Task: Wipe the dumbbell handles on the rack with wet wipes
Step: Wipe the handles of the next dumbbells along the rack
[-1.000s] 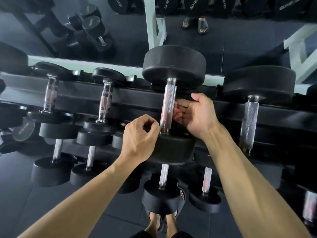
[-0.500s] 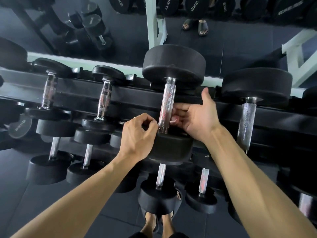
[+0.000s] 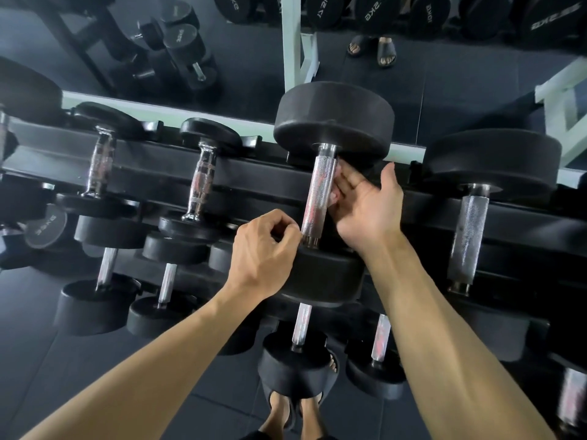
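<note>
Head view: both hands at the middle dumbbell on the rack (image 3: 260, 173).
Right hand (image 3: 365, 211) flat, fingers straight against the knurled handle (image 3: 318, 198) (no wipe discernible); left hand (image 3: 265, 249) curled on the near weight head (image 3: 324, 277), whether anything is pinched unclear.

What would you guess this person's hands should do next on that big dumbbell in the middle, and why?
Probably the right hand should slide back down the handle, rubbing as it goes. Its straight fingers lie against the handle's right side, close to the upper weight, so the stretch below seems left to cover. No wipe shows clearly under them. The left hand, curled at the handle's lower end, looks set to steady it.
</note>
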`<action>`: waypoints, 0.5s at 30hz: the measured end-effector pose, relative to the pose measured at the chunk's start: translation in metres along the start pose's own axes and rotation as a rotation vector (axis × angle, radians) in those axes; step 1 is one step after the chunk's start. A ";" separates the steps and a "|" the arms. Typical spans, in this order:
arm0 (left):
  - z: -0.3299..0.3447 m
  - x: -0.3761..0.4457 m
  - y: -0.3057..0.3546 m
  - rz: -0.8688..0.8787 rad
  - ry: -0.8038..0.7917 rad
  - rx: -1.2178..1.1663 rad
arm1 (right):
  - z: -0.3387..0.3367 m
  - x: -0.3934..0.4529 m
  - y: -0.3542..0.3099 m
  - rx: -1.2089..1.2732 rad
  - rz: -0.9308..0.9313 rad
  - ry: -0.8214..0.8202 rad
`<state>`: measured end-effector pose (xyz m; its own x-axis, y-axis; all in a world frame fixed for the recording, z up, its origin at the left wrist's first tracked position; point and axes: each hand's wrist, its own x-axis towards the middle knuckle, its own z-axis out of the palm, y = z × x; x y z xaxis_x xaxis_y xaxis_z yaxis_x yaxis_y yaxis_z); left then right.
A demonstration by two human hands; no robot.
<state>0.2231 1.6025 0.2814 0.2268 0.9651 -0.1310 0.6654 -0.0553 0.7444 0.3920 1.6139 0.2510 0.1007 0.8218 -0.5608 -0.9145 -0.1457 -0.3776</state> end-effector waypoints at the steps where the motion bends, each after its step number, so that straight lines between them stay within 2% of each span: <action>1: 0.000 0.000 0.000 0.000 0.003 -0.004 | -0.004 -0.005 0.000 -0.020 0.021 -0.009; 5: 0.000 0.000 0.000 -0.004 0.005 -0.001 | -0.010 -0.008 -0.009 -0.101 0.049 -0.112; 8: 0.000 0.000 0.000 -0.002 0.010 0.001 | 0.002 0.004 -0.012 -0.076 0.026 -0.103; 13: -0.001 0.000 -0.001 -0.013 0.015 -0.013 | -0.024 -0.015 -0.013 -0.191 0.193 -0.157; 15: 0.000 0.000 -0.001 -0.015 0.018 -0.020 | -0.019 -0.011 -0.015 -0.166 0.190 -0.157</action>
<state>0.2221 1.6022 0.2807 0.2045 0.9701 -0.1305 0.6542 -0.0363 0.7554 0.4123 1.5969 0.2493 -0.1395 0.8444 -0.5172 -0.8330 -0.3825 -0.3998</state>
